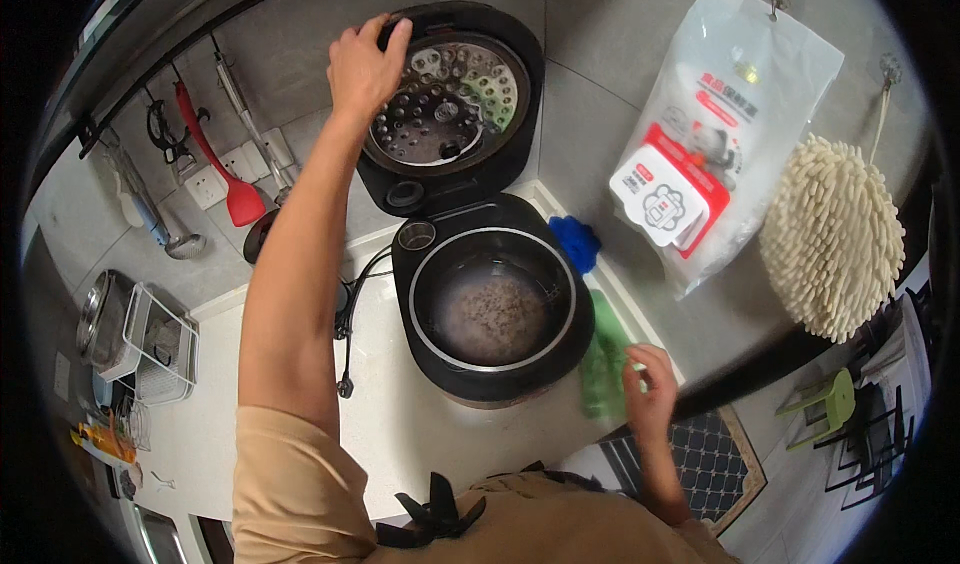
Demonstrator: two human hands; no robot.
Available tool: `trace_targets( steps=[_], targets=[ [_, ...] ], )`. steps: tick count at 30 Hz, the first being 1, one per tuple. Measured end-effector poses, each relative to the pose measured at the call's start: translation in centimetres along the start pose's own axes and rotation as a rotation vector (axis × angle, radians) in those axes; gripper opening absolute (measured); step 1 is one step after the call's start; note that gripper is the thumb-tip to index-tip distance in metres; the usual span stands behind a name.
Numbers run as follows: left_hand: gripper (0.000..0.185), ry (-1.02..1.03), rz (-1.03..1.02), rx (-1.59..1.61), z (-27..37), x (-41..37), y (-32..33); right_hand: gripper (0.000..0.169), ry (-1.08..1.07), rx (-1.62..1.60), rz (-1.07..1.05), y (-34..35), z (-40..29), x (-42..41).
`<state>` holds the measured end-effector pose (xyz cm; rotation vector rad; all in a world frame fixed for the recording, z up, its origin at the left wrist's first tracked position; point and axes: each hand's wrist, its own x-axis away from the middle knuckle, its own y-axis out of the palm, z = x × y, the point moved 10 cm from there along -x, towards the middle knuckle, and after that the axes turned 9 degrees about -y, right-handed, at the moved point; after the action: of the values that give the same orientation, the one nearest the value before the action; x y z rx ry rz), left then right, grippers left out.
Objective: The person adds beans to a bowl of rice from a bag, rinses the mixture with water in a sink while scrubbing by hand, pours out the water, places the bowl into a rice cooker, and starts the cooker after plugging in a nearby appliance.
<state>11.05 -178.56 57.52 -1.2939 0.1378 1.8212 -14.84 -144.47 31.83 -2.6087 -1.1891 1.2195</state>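
Note:
A black rice cooker [491, 391] stands on the counter with its lid [517, 144] raised. The lid's metal inner plate [450, 102] is dimpled and wet. Inside the dark inner pot [427, 286], a mound of brownish cooked food [499, 312] lies under a haze like steam. My left hand [367, 61] grips the upper edge of the lid, its thumb on the inner side. Beside the cooker, my right hand [650, 391] hovers at the counter's edge near a green cloth or bag [604, 354]. Its fingers are loosely curled, and I see nothing held in them.
Behind the cooker's right side sits a blue scrubber [576, 243]. A plastic bag pack [720, 128] and a cream chenille hand towel [836, 241] hang on the wall. At left hang a red spatula [244, 200] and other utensils. A plug [345, 386] and a white rack [161, 354] are on the counter.

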Motion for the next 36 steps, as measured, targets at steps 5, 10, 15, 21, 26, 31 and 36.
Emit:
trace_targets(
  steps=[5, 10, 15, 21, 26, 31, 36],
  targets=[
    [0.044, 0.255, 0.105, 0.11, 6.1, 11.3, -6.4, 0.025, -0.333, 0.062, 0.037, 1.5, -8.2, -3.9],
    [0.063, 0.232, -0.216, 0.157, 6.6, 26.4, -8.0, 0.029, -0.57, 0.15, 0.125, 0.9, -13.8, -6.5],
    [0.062, 0.215, -0.502, 0.072, 3.2, 39.0, -5.3, 0.022, -0.588, 0.263, -0.271, 7.5, -13.3, -6.5],
    [0.065, 0.142, -0.774, 0.112, 1.0, 44.3, -3.3, 0.02, -0.477, 0.302, -0.475, 10.1, -8.1, -2.3],
    [0.055, 0.154, -0.839, 0.295, 0.5, 42.5, -4.7, 0.023, -0.468, 0.363, -0.485, 10.4, -7.4, -0.7],
    [0.052, -0.164, -0.454, 0.135, -10.7, 36.6, -5.8, 0.025, -0.525, 0.379, -0.489, 10.4, -7.5, -0.5],
    [0.053, -0.577, -0.394, -0.281, -25.4, 37.2, -3.2, 0.025, -0.497, 0.329, -0.484, 10.7, -7.0, -0.6]
  ],
)
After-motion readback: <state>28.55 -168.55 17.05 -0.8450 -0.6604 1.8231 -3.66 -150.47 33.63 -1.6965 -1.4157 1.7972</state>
